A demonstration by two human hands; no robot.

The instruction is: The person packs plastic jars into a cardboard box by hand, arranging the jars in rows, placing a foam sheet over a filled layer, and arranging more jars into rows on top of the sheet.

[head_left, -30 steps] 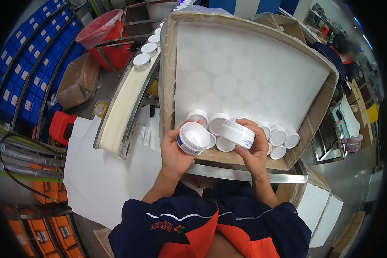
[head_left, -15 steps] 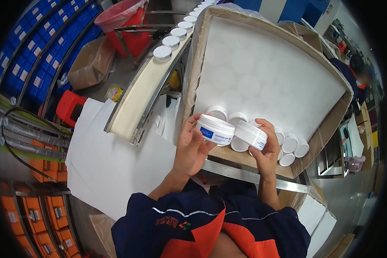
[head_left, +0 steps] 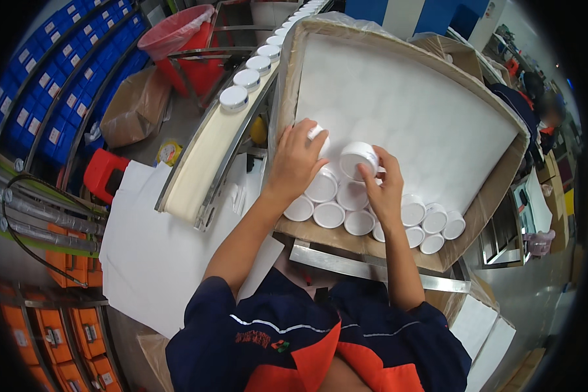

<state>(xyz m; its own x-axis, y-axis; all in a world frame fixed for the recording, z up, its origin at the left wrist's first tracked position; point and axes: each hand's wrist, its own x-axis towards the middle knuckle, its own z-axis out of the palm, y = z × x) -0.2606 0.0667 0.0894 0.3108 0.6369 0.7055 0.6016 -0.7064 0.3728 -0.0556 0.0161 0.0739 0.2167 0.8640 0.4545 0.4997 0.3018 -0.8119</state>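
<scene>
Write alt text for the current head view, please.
A person's left hand and right hand each grasp a white jar inside an open carton, where similar jars cluster along the near side. Left of it, white containers line a conveyor belt.

one wide fisheye view looks down from the wearer's head, close above the navy shirt (head_left: 307, 320), facing the plastic-lined cardboard box (head_left: 336, 238).

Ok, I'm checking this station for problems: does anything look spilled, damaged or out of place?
Nothing looks spilled or damaged. Mildly untidy: the white sheets left of the cardboard box overlap unevenly, their edges out of line. The jars inside sit close together.
</scene>
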